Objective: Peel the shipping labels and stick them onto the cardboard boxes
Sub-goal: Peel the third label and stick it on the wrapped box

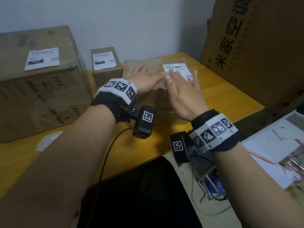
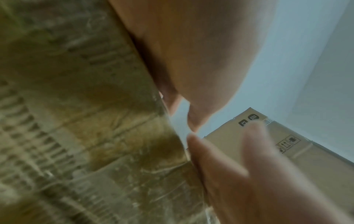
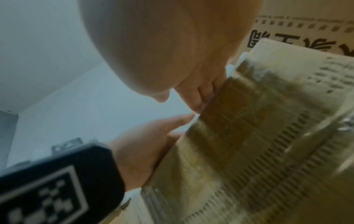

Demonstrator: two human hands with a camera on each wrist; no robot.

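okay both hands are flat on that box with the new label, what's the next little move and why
Probably sweep the right hand outward across the white shipping label on the brown cardboard box to press its edges down. The straight fingers cover only the label's near part, while the left hand lies flat on bare cardboard beside it, steadying the box.

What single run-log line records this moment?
left hand flat on box | right hand flat on label | phase: pressing
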